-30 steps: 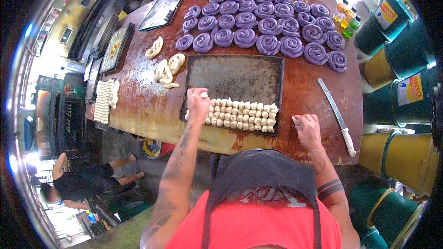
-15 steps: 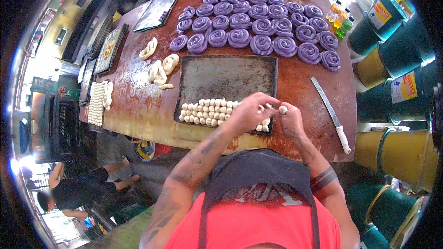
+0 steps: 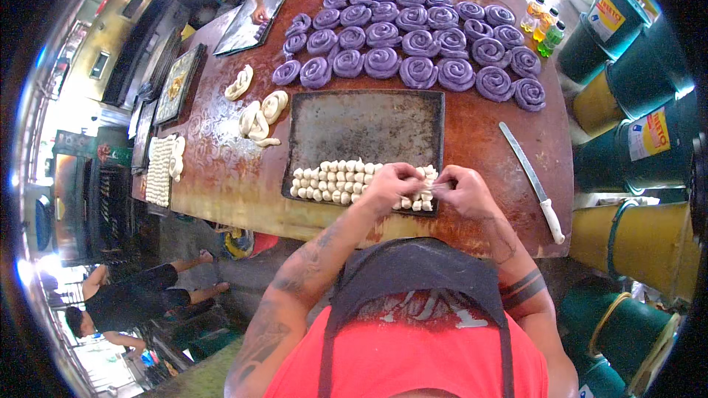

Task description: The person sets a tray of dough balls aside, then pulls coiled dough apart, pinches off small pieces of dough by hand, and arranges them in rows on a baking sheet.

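Note:
A dark metal baking tray [image 3: 365,121] lies at the table's near side. Rows of small pale dough balls [image 3: 335,180] fill its near part. My left hand [image 3: 396,184] is over the rows with thumb and fingers pinched together; whatever is between them is hidden. Facing it at the tray's right end, my right hand [image 3: 466,191] is closed too, its fingertips slightly blurred beside the dough balls. I cannot make out what those fingertips hold. Beyond the tray, many purple dough coils [image 3: 382,61] lie in rows. Pale dough coils and strips [image 3: 256,119] rest left of the tray.
A long white-handled knife [image 3: 531,177] lies right of the tray. Another person's hand [image 3: 259,15] reaches onto a far-left tray [image 3: 247,26]. Bottles [image 3: 549,35] stand at the far right edge, beside large green tubs [image 3: 641,74]. More pale dough pieces [image 3: 158,169] sit at left.
My right hand has come down and left to the dough balls from where it held a dough piece. My left hand has lowered. The other person's hand now reaches onto the far tray.

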Demonstrator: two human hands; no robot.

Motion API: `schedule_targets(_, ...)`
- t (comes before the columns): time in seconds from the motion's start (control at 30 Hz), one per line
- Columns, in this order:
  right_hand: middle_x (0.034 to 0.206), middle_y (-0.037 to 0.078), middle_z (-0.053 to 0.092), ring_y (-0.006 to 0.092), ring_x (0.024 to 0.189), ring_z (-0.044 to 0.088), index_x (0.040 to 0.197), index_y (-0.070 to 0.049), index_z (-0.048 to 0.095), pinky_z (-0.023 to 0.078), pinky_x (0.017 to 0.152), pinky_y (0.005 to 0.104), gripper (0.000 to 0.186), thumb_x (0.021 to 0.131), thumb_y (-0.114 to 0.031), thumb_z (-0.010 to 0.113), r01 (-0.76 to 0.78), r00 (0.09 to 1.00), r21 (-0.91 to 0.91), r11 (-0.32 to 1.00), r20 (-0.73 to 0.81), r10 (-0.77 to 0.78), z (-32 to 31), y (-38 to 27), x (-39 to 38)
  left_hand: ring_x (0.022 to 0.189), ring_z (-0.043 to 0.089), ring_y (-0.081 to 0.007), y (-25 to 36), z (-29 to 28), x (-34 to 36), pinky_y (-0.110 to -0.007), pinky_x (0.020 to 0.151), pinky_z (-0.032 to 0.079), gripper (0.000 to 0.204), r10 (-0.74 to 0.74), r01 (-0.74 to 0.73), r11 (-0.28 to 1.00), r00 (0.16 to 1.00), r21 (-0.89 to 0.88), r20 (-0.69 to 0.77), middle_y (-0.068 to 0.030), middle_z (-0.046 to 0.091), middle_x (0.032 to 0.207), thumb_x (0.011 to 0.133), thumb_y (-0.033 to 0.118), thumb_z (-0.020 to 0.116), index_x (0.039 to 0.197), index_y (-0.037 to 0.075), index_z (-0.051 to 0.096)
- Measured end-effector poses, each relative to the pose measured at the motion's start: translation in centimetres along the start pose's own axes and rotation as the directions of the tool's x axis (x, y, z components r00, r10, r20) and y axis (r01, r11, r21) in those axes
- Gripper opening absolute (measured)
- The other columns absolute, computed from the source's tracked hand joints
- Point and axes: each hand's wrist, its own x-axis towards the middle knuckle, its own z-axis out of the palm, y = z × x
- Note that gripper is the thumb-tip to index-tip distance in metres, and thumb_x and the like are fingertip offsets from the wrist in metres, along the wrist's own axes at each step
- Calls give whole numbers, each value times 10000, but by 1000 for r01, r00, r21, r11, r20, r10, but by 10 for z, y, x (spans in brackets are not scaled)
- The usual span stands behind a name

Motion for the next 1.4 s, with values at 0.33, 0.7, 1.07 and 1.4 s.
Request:
schedule_targets(0.33, 673, -33, 430, 134, 612, 499, 876, -186, 587, 465, 573, 291, 189, 1003, -315, 641, -168, 964, 986, 20, 160, 212, -35, 66, -29, 1026, 646, -361, -64, -190, -29, -443, 960, 507, 133, 570, 159, 629, 571, 761, -590, -168, 722, 1072, 819, 110, 686, 926, 88, 762)
schedule_targets(0.7, 745, 16, 625, 94, 709, 547, 792, -33, 583, 458, 608, 323, 207, 893, -135, 732, -147, 962, 133, 980, -213, 173, 25, -4, -3, 997, 693, -239, 35, 17, -9, -346, 859, 577, 248, 567, -496, 724, 824, 479, -3, -126, 714, 1147, 921, 142, 729, 1164, 93, 747)
schedule_targets(1.07, 925, 149, 713, 237, 828, 697, 1032, -9, 671, 543, 744, 362, 193, 849, -31, 728, 150, 954, -154, 977, -238, -184, 18, -31, -9, 840, 689, -126, 33, 36, -16, -302, 761, 560, 256, 229, -199, 958, 964, 208, -134, -80, 765, 959, 935, 186, 740, 1114, 3, 726)
schedule_targets(1.4, 798, 33, 649, 181, 683, 582, 947, -108, 676, 486, 589, 338, 112, 954, -219, 693, -49, 984, 826, 561, -58, 171, -30, 43, -10, 1003, 657, -293, -51, -159, -25, -378, 912, 531, 234, 595, 63, 677, 539, 733, -597, -160, 665, 1057, 771, 62, 725, 1000, 55, 774)
